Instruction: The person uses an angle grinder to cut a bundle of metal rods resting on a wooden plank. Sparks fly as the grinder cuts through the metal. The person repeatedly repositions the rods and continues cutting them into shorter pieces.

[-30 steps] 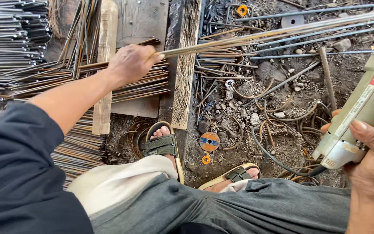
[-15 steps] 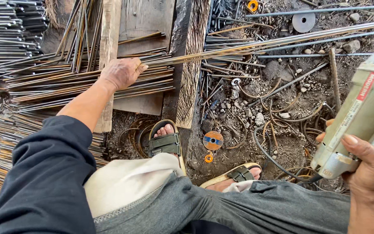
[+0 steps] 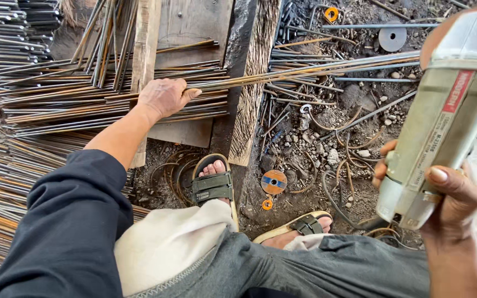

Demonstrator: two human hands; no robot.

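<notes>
meanwhile right hand (image 3: 451,201) grips grey grinder (image 3: 443,116) with red label (image 3: 457,91).

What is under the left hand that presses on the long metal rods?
Under the left hand lies a bundle of thin steel rods, resting on wooden planks. The palm covers the spot where it touches them.

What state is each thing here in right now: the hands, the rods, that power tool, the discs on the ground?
left hand: closed on the rod bundle, fingers wrapped over it
rod bundle: lying across the wooden block, held
wooden block: flat on the ground, under the rods
right hand: gripping the power tool
power tool: lifted off the ground, held
cutting disc: loose on the dirt
</notes>
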